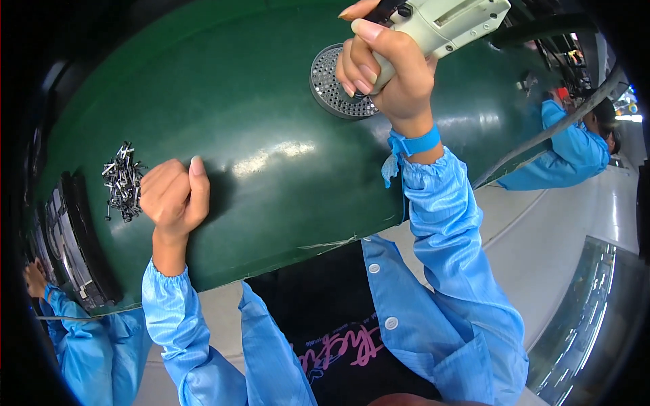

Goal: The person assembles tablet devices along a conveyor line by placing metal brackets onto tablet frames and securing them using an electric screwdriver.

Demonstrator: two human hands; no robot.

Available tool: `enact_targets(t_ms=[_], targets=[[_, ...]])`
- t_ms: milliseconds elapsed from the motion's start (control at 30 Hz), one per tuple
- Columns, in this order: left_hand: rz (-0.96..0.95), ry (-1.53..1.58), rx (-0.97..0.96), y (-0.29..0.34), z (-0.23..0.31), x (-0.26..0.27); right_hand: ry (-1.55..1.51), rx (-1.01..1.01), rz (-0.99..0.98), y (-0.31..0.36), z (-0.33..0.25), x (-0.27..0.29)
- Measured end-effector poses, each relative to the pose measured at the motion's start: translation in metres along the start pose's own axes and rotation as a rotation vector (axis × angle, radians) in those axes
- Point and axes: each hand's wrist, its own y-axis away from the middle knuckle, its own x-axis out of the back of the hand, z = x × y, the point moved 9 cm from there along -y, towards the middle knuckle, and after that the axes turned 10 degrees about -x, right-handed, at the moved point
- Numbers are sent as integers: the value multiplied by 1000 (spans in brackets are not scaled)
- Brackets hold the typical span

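Fingers of the right hand (389, 71) wrap closed around the pale rigid power tool (433, 24), judged fairly heavy and best held at its handle, above the perforated metal disc (332, 84), while the left hand (175, 195) rests fisted, holding nothing visible, beside loose metal pins (123, 181) on the green table (237, 101).

The left hand (175, 196) is curled into a loose fist, thumb laid up along its side, the forearm raised from the lower edge. The right hand (389, 71) is lifted higher and closed in a grip, wrist strapped with a blue band.
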Motion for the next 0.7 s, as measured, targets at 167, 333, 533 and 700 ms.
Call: enact_targets(t_ms=[167,333,533,700], targets=[[-12,-23,-16,0,4,-4,6,-11,-21,1,1,1],[-51,-51,-19,2,8,-5,-138,-54,57,9,-2,-1],[-49,-33,-3,-9,10,-16,-129,51,-12,4,6,13],[-98,13,82,-18,17,-47,-26,33,-80,8,6,-8]])
